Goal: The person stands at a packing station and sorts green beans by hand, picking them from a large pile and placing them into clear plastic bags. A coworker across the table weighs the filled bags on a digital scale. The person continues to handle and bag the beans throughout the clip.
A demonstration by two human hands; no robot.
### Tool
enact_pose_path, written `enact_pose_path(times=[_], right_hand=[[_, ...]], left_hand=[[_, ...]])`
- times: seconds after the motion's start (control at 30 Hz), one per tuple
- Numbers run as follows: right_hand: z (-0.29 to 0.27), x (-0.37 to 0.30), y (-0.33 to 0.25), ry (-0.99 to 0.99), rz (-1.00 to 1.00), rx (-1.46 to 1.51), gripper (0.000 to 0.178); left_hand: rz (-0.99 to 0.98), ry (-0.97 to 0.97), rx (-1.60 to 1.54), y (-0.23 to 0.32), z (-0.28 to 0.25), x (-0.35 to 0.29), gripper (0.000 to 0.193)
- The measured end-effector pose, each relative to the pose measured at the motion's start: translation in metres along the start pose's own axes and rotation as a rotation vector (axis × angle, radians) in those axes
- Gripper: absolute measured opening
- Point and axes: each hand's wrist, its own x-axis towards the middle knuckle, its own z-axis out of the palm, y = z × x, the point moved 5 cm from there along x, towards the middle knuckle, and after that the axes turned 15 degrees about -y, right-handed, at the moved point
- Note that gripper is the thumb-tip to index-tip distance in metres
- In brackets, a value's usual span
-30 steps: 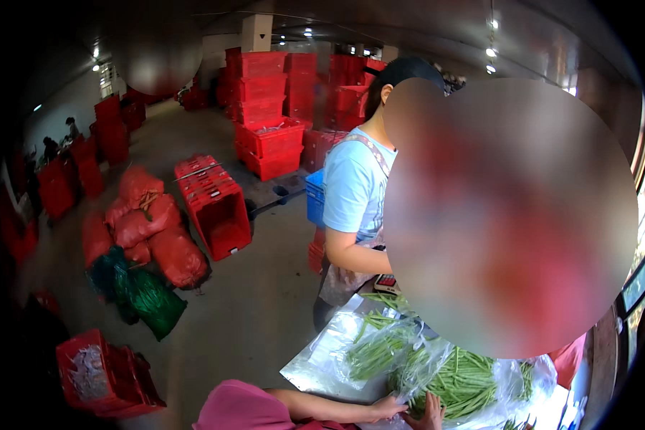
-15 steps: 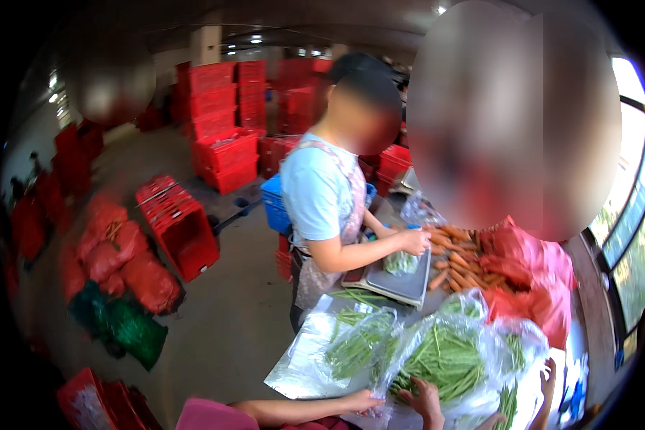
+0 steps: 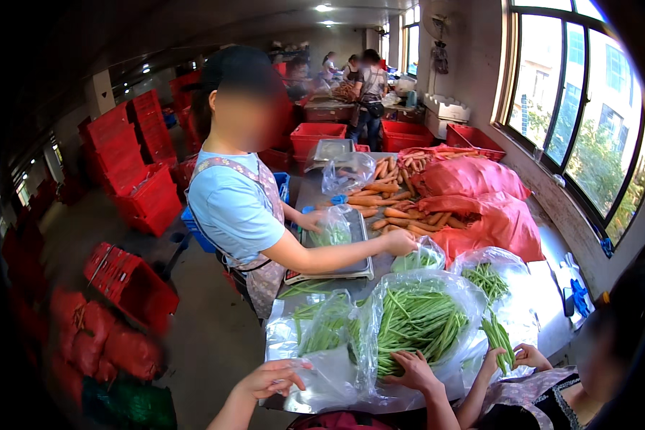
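A big clear plastic bag (image 3: 474, 304) stands wide open on the table in front of me, heaped with long green beans (image 3: 423, 322). My right hand (image 3: 413, 374) rests on the near side of the beans, fingers spread over them. My left hand (image 3: 271, 378) hovers at the table's near left, fingers apart. Thin clear plastic (image 3: 330, 369) lies beside its fingertips. Behind that plastic sits a smaller clear bag with green beans (image 3: 326, 330). To my right, a co-worker's hands (image 3: 491, 362) hold a bunch of green beans (image 3: 497, 338).
Across the table, a person in light blue (image 3: 236, 201) handles bagged greens over a scale (image 3: 358, 266). Loose carrots (image 3: 408, 215) and red sacks (image 3: 473, 179) lie farther back. Red crates (image 3: 140, 287) stand on the left floor. Another bean bag (image 3: 489, 279) sits at right.
My view has turned rightward. My left hand has let go of the bag's edge and moved left, its fingers opening. The person across has stretched one arm to a small bag at the right.
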Motion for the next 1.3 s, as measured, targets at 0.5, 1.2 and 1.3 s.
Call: enact_pose_path(times=[0.5, 1.2, 1.3], right_hand=[[0.000, 0.007, -0.028, -0.151, 0.070, -0.158, 0.091], [0.028, 0.045, 0.023, -0.138, -0.073, -0.259, 0.071], [0.029, 0.024, 0.039, -0.189, 0.096, -0.105, 0.071]], left_hand=[[0.370, -0.296, -0.242, 0.049, 0.009, 0.077, 0.062], [0.310, -0.285, -0.176, 0.038, -0.003, 0.085, 0.052], [0.224, -0.338, -0.178, 0.039, 0.017, 0.119, 0.051]])
